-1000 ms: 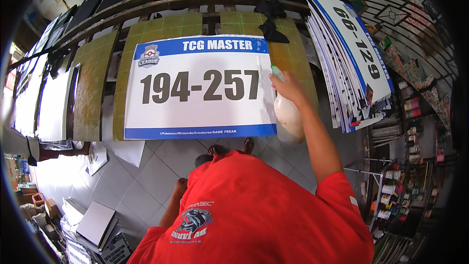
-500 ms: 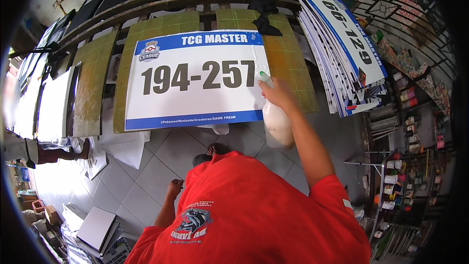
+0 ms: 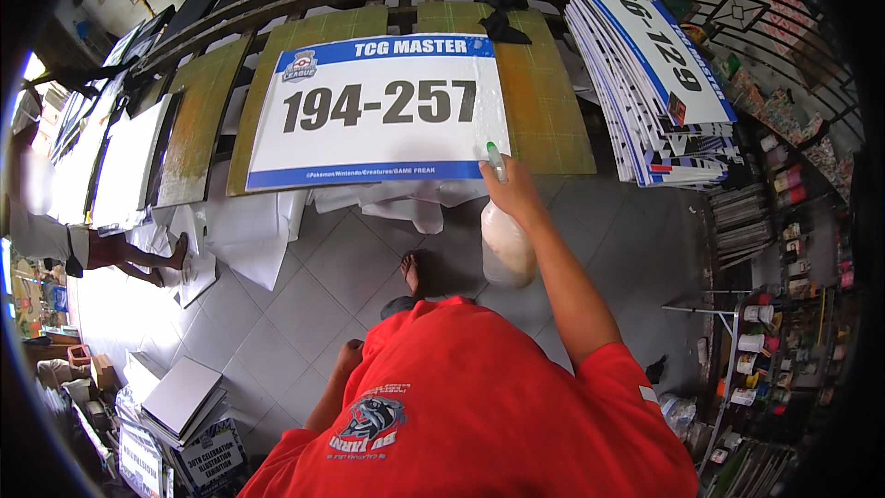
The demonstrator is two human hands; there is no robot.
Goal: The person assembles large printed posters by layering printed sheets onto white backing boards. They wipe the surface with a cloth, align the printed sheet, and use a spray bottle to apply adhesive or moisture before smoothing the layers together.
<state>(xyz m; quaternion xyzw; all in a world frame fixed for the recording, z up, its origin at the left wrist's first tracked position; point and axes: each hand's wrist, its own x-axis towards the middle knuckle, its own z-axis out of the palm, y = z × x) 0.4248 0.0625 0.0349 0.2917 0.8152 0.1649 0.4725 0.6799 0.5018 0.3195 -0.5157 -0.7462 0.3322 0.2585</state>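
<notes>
A spray bottle [image 3: 508,244] with a green nozzle and a cloudy whitish body hangs from my right hand [image 3: 510,186], whose fingers wrap round its neck. Its nozzle points at the lower right corner of a white printed sign [image 3: 378,143] with blue bands and large dark numerals. Wet droplets shine along the sign's right side. Under the sign lies a greenish-brown board [image 3: 544,120] on the rack. My left hand [image 3: 350,353] hangs low beside my red shirt, its fingers curled; whether they hold anything is hidden.
At the right of the rack stands a thick stack of printed signs [image 3: 645,83]. Shelves with small paint pots [image 3: 751,343] line the right side. Another person's legs [image 3: 138,254] are at the left. White sheets [image 3: 249,231] hang below the rack; stacked boards [image 3: 182,397] sit lower left.
My right hand with the spray bottle has moved down along the sign's right side, from beside the numerals to the lower corner. The view has shifted somewhat.
</notes>
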